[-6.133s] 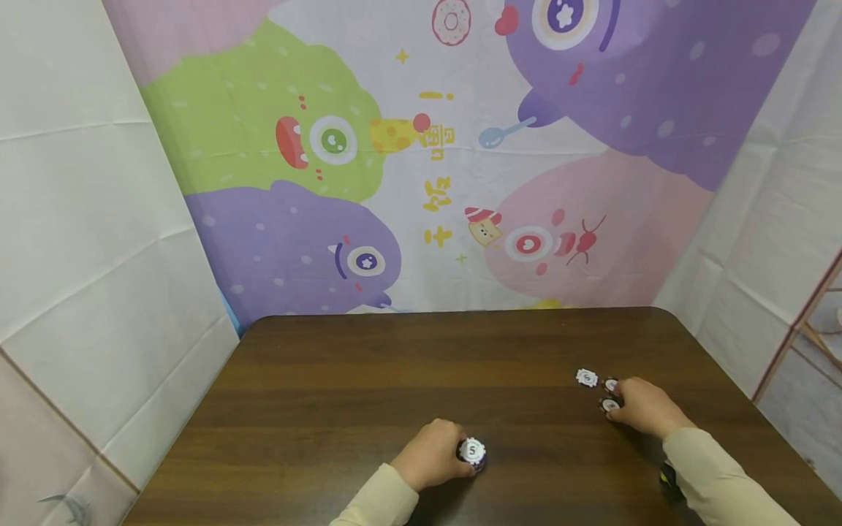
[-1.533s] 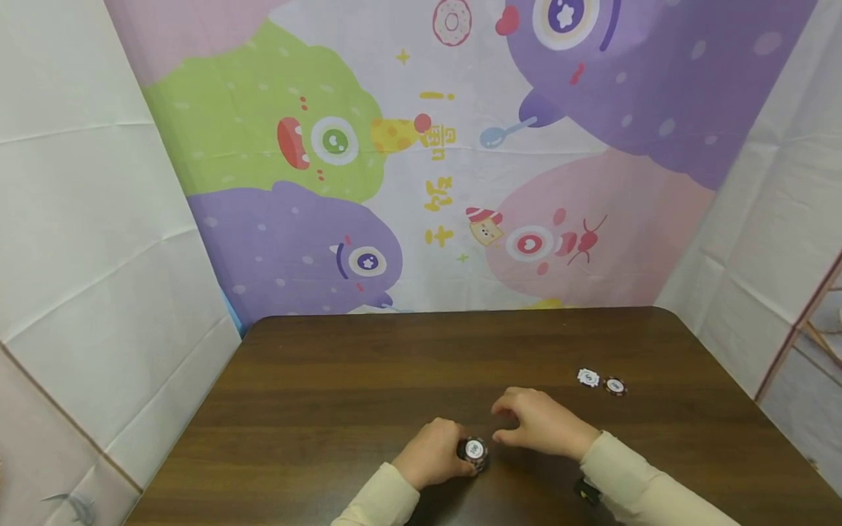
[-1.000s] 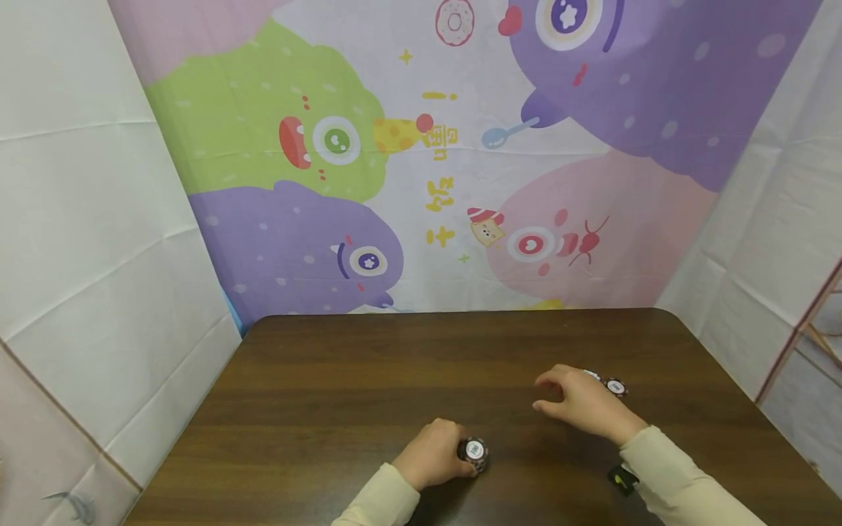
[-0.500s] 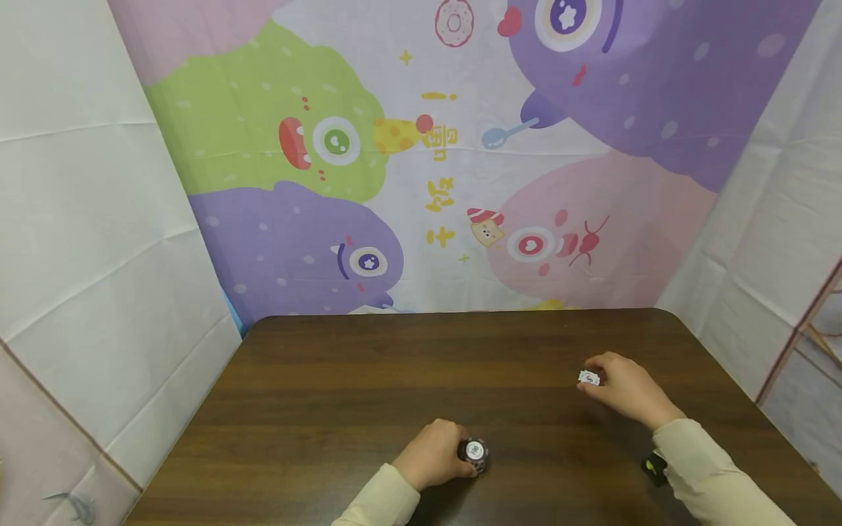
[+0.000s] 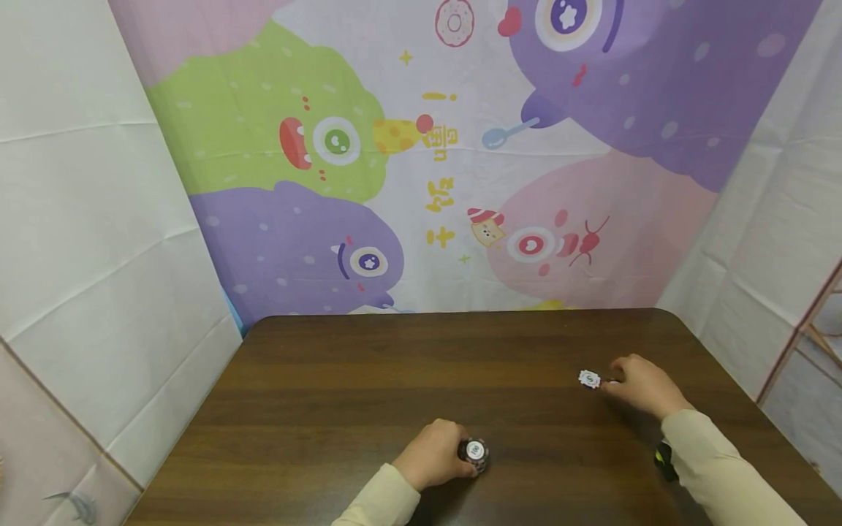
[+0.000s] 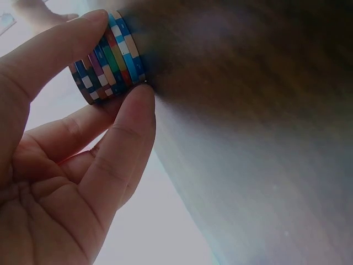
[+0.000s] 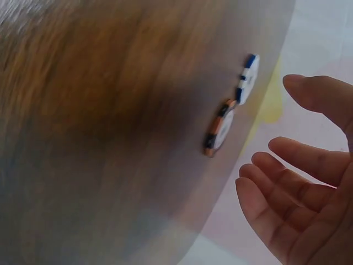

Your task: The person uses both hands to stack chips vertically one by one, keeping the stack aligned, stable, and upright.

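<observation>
My left hand (image 5: 430,454) holds a stack of poker chips (image 5: 475,451) on the table, thumb on one side and fingers on the other. Layered edges in several colours show on the stack in the left wrist view; a dark-rimmed chip marked 100 tops it. Over at the right, my right hand (image 5: 647,386) hovers with thumb and fingers spread. A white and blue poker chip (image 7: 249,79) lies flat beside an orange and black poker chip (image 7: 219,128). Both sit just off the right fingertips in the right wrist view; the head view mostly hides the orange one behind the hand.
The dark wooden table (image 5: 368,365) has rounded far corners. A cartoon-printed cloth (image 5: 434,277) hangs behind its far edge, and pale panels (image 5: 131,256) stand at the sides. A dark device (image 5: 666,460) is under the right wrist.
The stack's top was a white 5 chip and is now a dark 100 one. One of the three loose chips left the right side. My right hand went from the stack back to the others.
</observation>
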The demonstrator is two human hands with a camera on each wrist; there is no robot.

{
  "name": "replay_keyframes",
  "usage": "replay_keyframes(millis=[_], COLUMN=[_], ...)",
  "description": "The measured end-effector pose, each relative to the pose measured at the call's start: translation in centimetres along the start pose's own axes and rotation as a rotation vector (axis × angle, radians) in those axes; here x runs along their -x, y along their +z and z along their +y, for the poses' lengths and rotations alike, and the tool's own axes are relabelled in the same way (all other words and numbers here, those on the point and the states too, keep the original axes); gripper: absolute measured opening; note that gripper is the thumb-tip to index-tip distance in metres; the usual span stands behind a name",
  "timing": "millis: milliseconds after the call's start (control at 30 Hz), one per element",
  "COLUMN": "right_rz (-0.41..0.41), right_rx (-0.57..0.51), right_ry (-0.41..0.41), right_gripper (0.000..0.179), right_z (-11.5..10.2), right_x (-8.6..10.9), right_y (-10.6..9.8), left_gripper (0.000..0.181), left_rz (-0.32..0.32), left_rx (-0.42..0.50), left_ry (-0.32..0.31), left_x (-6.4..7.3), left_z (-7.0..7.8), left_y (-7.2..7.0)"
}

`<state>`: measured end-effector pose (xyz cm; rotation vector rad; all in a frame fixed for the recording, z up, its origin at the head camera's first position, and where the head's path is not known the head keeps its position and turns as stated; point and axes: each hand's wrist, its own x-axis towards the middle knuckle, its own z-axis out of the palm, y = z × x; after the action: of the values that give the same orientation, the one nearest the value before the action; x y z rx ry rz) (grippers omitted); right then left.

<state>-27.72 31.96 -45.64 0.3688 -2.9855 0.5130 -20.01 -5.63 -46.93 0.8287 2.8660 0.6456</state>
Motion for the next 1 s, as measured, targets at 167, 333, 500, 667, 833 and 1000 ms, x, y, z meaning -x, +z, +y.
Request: replay_keyframes(millis=[167,333,500,667,833,1000], right_rz=[-0.028,-0.073,-0.094,-0.099,-0.089,-0.076], right_rx=[0.007,0.01,-0.002,-0.01,-0.014,-0.007], right_ry=[0.023,0.036,0.042,0.039,0.029,0.016], right_gripper=[0.049,0.038,0.032,0.025,0.012,0.012], right_z=[0.9,1.7,2.0,1.9,1.9,1.8], right_x=[0.0,0.0,-0.1,-0.1,0.0,-0.1], right_y=[0.2,0.5,0.8,0.9,1.1,1.3], left_gripper=[0.028,0.028,0.029,0.03,0.029,0.027], left_rz=[-0.005,-0.005,-0.001,-0.003,-0.01,-0.005], left_rx=[0.002,-0.002,-0.005,-0.004,-0.003,-0.01], left_ry=[-0.003,-0.003,-0.001,-0.004,-0.006,0.005], left_x=[0.0,-0.1,-0.1,-0.1,-0.1,-0.2], left_z=[0.0,-0.1,-0.1,-0.1,-0.1,-0.1], left_y=[0.0,0.1,0.1,0.1,0.1,0.1])
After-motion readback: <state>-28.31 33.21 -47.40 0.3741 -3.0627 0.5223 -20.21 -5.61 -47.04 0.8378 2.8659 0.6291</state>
